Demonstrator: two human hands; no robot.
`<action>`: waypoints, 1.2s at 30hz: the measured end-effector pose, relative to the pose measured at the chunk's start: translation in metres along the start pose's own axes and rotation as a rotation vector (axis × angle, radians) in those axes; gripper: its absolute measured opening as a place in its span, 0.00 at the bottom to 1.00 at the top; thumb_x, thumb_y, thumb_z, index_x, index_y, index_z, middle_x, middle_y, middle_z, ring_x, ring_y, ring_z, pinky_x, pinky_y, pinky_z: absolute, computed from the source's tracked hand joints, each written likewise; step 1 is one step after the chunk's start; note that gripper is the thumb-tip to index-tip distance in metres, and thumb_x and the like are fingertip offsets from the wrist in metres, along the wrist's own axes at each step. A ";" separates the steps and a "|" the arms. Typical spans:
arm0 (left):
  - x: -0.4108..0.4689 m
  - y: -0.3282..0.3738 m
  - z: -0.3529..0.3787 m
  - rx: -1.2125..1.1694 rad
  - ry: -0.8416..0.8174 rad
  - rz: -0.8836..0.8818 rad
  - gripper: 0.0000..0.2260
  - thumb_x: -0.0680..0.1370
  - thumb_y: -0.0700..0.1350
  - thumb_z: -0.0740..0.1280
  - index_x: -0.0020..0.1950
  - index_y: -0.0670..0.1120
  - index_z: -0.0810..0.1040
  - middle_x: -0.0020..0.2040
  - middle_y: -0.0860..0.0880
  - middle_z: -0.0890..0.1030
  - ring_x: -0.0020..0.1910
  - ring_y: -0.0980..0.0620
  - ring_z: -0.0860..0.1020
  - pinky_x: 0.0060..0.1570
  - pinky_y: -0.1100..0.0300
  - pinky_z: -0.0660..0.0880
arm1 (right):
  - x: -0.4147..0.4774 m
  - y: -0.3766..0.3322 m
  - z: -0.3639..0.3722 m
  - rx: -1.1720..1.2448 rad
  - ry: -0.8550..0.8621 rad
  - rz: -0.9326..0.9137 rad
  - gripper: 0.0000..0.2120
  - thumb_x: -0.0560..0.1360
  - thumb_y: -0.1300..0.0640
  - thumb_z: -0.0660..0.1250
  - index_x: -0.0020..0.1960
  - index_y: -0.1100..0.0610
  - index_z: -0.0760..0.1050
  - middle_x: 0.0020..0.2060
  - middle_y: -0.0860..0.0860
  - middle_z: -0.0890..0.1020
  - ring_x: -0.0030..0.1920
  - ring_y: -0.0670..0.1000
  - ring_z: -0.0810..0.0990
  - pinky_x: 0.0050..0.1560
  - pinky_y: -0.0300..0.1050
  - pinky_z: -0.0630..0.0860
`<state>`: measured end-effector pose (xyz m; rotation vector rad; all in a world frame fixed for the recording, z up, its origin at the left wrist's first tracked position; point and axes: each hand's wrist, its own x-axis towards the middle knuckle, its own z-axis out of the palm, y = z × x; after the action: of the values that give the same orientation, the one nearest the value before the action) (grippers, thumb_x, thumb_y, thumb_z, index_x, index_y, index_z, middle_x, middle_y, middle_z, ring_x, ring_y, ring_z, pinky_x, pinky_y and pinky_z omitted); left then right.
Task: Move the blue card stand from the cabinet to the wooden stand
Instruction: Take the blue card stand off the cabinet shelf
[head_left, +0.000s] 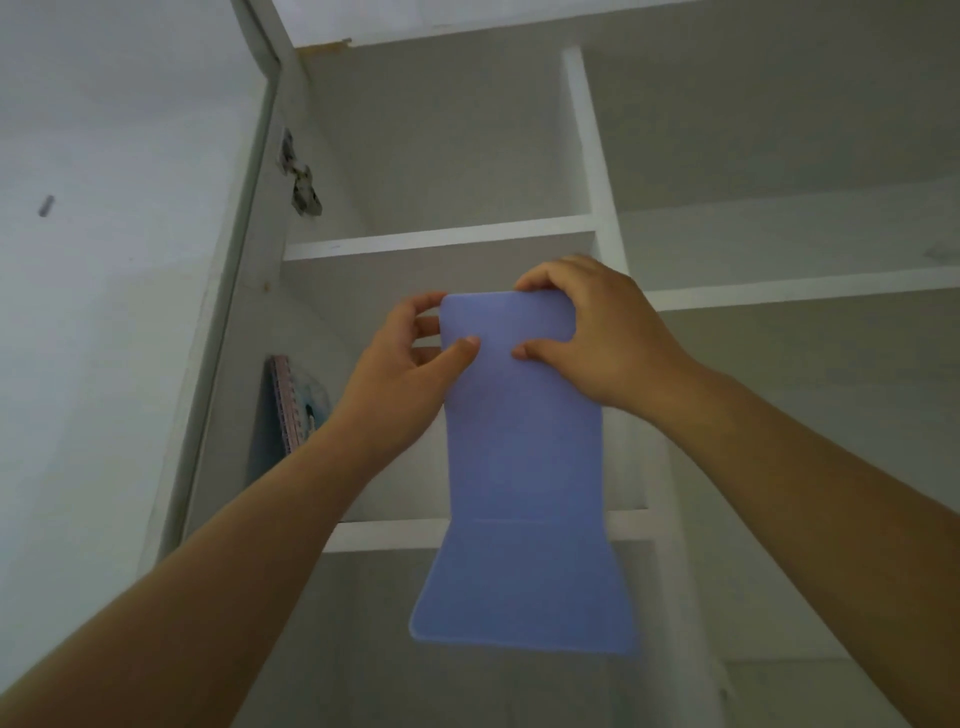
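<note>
The blue stand (524, 467) hangs in front of the open cabinet (441, 236) — clear of its shelves, gripped at the top edge. The left hand (410, 374) and right hand (597, 332) both pinch it; a notebook (293, 405) leans inside at left.

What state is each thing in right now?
Blue card stand: held up in front of the shelves, gripped at its top end.
Left hand: shut on the stand.
Right hand: shut on the stand.
Cabinet: open.
Notebook: upright against the left wall.
</note>
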<state>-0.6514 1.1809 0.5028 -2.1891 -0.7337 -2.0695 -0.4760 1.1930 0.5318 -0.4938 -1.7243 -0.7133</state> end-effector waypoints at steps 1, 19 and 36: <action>-0.007 0.005 0.003 0.004 -0.005 -0.009 0.19 0.75 0.46 0.66 0.65 0.51 0.67 0.56 0.53 0.76 0.47 0.57 0.80 0.47 0.54 0.79 | -0.007 -0.001 -0.006 0.011 -0.007 0.009 0.21 0.64 0.57 0.76 0.54 0.55 0.74 0.51 0.51 0.77 0.52 0.50 0.74 0.51 0.36 0.66; -0.301 0.112 0.066 0.072 -0.023 -0.418 0.20 0.71 0.56 0.65 0.63 0.57 0.69 0.58 0.55 0.76 0.54 0.58 0.77 0.50 0.61 0.74 | -0.264 -0.060 -0.134 0.404 -0.354 0.144 0.12 0.68 0.58 0.69 0.52 0.55 0.76 0.44 0.43 0.74 0.48 0.40 0.72 0.51 0.25 0.63; -0.545 0.262 0.008 0.382 0.124 -0.888 0.22 0.69 0.60 0.63 0.62 0.58 0.69 0.58 0.56 0.77 0.58 0.53 0.76 0.55 0.43 0.74 | -0.445 -0.234 -0.153 0.913 -0.658 0.240 0.07 0.75 0.56 0.62 0.49 0.56 0.75 0.43 0.49 0.76 0.46 0.45 0.73 0.49 0.32 0.68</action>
<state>-0.5477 0.7838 0.0581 -1.6357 -2.1566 -2.0379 -0.4037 0.9344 0.0802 -0.2774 -2.3054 0.4925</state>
